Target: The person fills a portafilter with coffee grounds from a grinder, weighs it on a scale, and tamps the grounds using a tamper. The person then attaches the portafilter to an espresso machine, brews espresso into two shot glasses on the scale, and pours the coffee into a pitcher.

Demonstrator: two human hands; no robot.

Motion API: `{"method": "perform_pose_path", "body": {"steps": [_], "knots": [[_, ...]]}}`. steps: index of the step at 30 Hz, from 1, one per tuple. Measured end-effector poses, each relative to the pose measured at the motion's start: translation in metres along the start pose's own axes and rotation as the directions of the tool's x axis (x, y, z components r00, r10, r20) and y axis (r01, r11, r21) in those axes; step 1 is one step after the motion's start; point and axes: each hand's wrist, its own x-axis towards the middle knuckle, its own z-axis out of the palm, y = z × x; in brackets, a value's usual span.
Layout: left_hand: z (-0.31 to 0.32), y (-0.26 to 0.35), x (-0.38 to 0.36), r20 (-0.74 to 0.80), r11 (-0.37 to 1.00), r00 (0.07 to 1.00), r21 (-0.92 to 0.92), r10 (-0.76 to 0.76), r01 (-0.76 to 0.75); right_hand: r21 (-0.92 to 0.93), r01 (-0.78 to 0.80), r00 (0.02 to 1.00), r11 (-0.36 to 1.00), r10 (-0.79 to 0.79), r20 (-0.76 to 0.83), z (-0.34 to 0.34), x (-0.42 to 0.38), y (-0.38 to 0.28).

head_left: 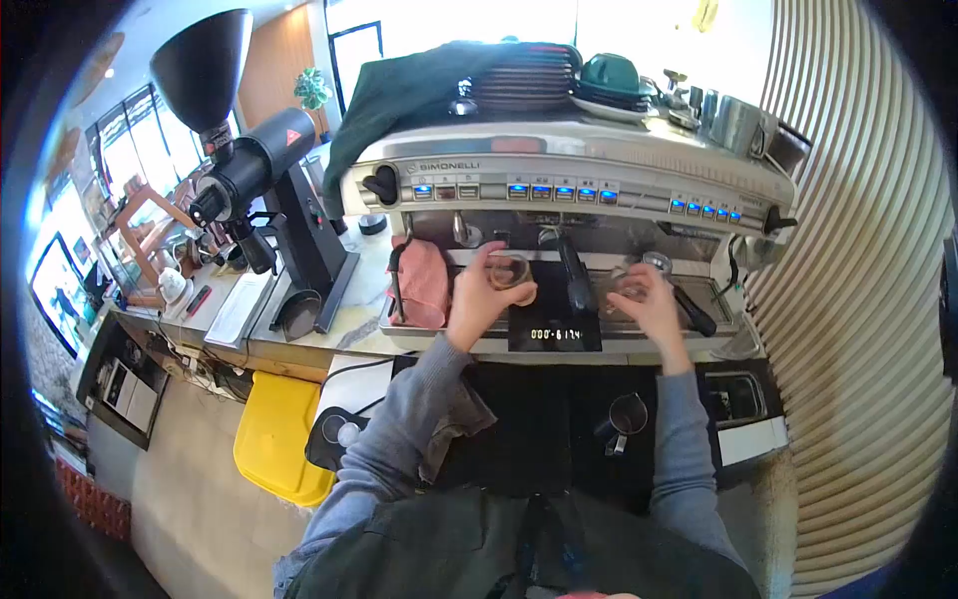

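Note:
My left hand [486, 297] is closed around a small clear glass [511, 268] at the front of the espresso machine [559, 150]. My right hand [649, 304] grips another small glass [621, 288], partly hidden by the fingers. Between my hands, a black-handled portafilter [574, 275] is locked under the machine. Below it sits a black scale [555, 334] with lit digits. A second portafilter handle [694, 311] lies on the drip tray beside my right hand. A pink cloth [424, 285] hangs by the steam wand, left of my left hand.
A coffee grinder [284, 190] stands to the left. In front of me, a small metal pitcher [627, 414] and a dark cloth [459, 424] lie on the black mat [534, 409]. Cups and plates [524, 80] are stacked atop the machine. A yellow bin [279, 434] stands below left.

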Motion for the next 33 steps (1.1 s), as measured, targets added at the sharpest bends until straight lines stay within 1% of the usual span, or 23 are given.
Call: {"method": "perform_pose_path", "body": {"steps": [1, 3, 4, 5, 6, 7, 9, 10, 12, 13, 14, 16, 17, 19, 21, 23, 25, 27, 28, 29, 30, 31, 33], "knots": [[0.005, -0.004, 0.006, -0.011, 1.000, 1.000, -0.002, 0.011, -0.011, -0.004, 0.015, 1.000, 1.000, -0.015, 0.002, 0.010, 0.015, 0.006], [0.017, -0.014, 0.016, -0.011, 0.997, 1.000, 0.079, 0.012, -0.011, -0.115, 0.130, 0.991, 0.985, -0.127, 0.032, 0.028, 0.039, 0.016], [0.020, -0.018, 0.022, -0.001, 0.998, 0.999, 0.055, 0.032, -0.032, -0.118, 0.132, 0.991, 0.984, -0.129, 0.031, 0.033, 0.048, 0.015], [0.023, -0.023, 0.025, 0.001, 0.998, 0.999, 0.052, 0.034, -0.034, -0.103, 0.136, 0.986, 0.985, -0.125, 0.107, 0.038, 0.057, 0.014], [0.025, -0.023, 0.027, -0.013, 0.995, 0.999, 0.091, 0.045, -0.044, -0.087, 0.137, 0.976, 0.987, -0.119, 0.183, 0.042, 0.063, 0.014], [0.026, -0.024, 0.028, -0.026, 0.990, 0.998, 0.132, 0.056, -0.052, -0.089, 0.135, 0.976, 0.987, -0.117, 0.182, 0.047, 0.067, 0.014], [0.027, -0.025, 0.030, -0.008, 0.993, 0.999, 0.112, 0.038, -0.037, -0.030, 0.155, 0.956, 0.987, -0.142, 0.257, 0.056, 0.072, 0.019], [0.026, -0.026, 0.031, 0.010, 0.995, 1.000, 0.093, 0.020, -0.021, -0.028, 0.152, 0.956, 0.988, -0.139, 0.258, 0.062, 0.074, 0.024], [0.026, -0.029, 0.032, 0.029, 0.996, 0.999, 0.088, 0.014, -0.016, 0.207, 0.024, 0.948, 0.978, -0.088, 0.306, 0.072, 0.074, 0.030], [0.026, -0.031, 0.032, 0.045, 0.997, 0.999, 0.080, 0.011, -0.015, 0.209, 0.018, 0.948, 0.978, -0.083, 0.308, 0.074, 0.074, 0.032], [0.026, -0.032, 0.032, 0.047, 0.997, 0.999, 0.081, 0.005, -0.009, 0.166, 0.031, 0.954, 0.986, -0.078, 0.290, 0.075, 0.073, 0.034], [0.027, -0.044, 0.033, 0.061, 0.993, 0.991, 0.018, 0.115, -0.116, 0.123, 0.039, 0.959, 0.992, -0.072, 0.276, 0.077, 0.073, 0.036], [0.027, -0.050, 0.032, 0.060, 0.994, 0.992, 0.017, 0.109, -0.110, 0.093, 0.069, 0.960, 0.993, -0.092, 0.266, 0.076, 0.073, 0.037], [0.026, -0.057, 0.031, 0.097, 0.994, 0.991, -0.068, 0.091, -0.085, 0.060, 0.098, 0.961, 0.993, -0.110, 0.254, 0.076, 0.072, 0.035], [0.026, -0.059, 0.032, 0.112, 0.997, 0.991, -0.046, 0.070, -0.066, -0.007, 0.127, 0.964, 0.992, -0.122, 0.238, 0.073, 0.071, 0.036], [0.027, -0.056, 0.032, 0.128, 0.998, 0.990, -0.026, 0.053, -0.050, 0.006, 0.097, 0.960, 0.995, -0.095, 0.262, 0.073, 0.072, 0.038], [0.028, -0.053, 0.032, 0.168, 0.997, 0.985, -0.068, -0.027, 0.039, 0.018, 0.067, 0.956, 0.998, -0.069, 0.285, 0.071, 0.068, 0.031], [0.027, -0.053, 0.029, 0.168, 0.997, 0.986, -0.078, -0.002, 0.016, 0.017, 0.093, 0.977, 0.996, -0.095, 0.193, 0.066, 0.056, 0.019], [0.026, -0.050, 0.026, 0.165, 0.996, 0.986, -0.085, 0.019, -0.005, 0.016, 0.082, 0.979, 0.996, -0.084, 0.186, 0.060, 0.049, 0.013], [0.024, -0.049, 0.021, 0.178, 0.996, 0.984, -0.087, 0.014, 0.001, -0.077, 0.115, 0.989, 0.990, -0.107, 0.098, 0.053, 0.041, 0.008], [0.020, -0.038, 0.012, 0.078, 0.994, 0.993, 0.070, 0.083, -0.089, -0.174, 0.139, 0.990, 0.975, -0.138, 0.013, 0.045, 0.034, 0.003], [0.014, -0.027, 0.003, -0.012, 0.959, 0.985, 0.234, 0.170, -0.162, -0.174, 0.129, 0.992, 0.976, -0.129, 0.006, 0.035, 0.023, -0.001], [0.001, -0.017, -0.022, -0.026, 0.953, 0.983, 0.248, 0.184, -0.172, -0.315, 0.112, 0.993, 0.943, -0.118, 0.000, 0.019, -0.015, -0.010]]}}
